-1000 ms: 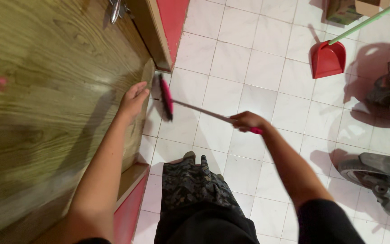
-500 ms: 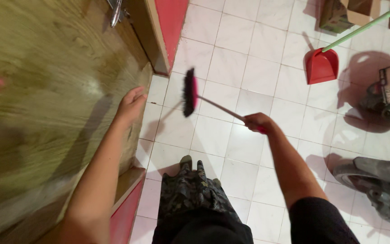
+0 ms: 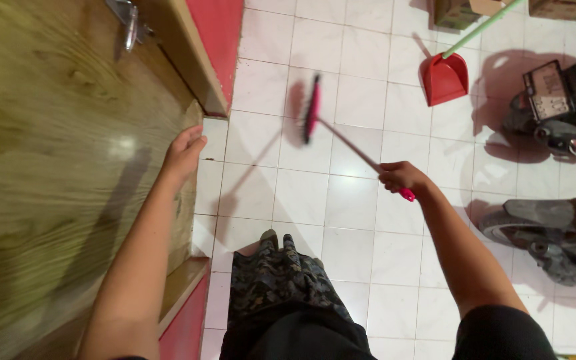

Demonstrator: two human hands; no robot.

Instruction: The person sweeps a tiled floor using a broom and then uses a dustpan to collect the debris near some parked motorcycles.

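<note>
head view: right hand closed around the pink grip of a broom, its blurred head over white floor tiles toward 11 o'clock; left hand, fingers together, flat against the wooden door edge; red dustpan at 1 o'clock.

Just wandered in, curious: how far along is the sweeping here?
Midway, I'd guess. The right hand grips the pink broom, its head out over the white tiled floor; the left hand rests on the wooden door. The red dustpan stands apart, unused; no pile shows.
</note>
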